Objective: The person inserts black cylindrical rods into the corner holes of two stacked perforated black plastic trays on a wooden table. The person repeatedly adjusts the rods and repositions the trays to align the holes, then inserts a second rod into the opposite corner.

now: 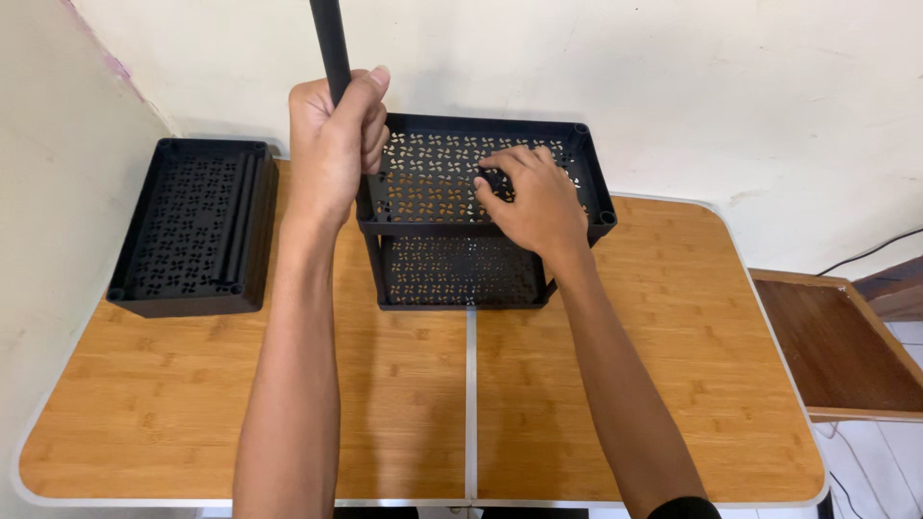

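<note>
Black pole [332, 48] stands upright at the front-left corner of the upper perforated tray [538, 144], its lower end hidden behind the left hand [332, 144], so whether it already sits in the corner socket cannot be told. Left grip: clenched around the pole, thumb on top along the shaft. Right hand [534, 202]: released grip, fingers spread and pressing flat on the mesh floor of the upper tray, holding nothing. That tray rides above a lower perforated tray [461, 279] on short posts; the two-tier stack stands at the back middle of the desk [385, 404], near the wall. Judgement on doing this step well: keep the pole plumb over the corner hole, since any tilt would likely bind it against the socket rim; press straight down along the shaft, not sideways. The flat right hand looks useful as a brace, and it would serve better closer to the loaded corner, because force at one corner could tip or rack the stack. The other three corner sockets of the upper tray appear unfilled. Outward: a third black tray [197, 226] lies at the left end of the desk, with what seem to be more poles lying inside it, well apart from the stack. A brown side surface [836, 346] sits off the desk's right edge.
</note>
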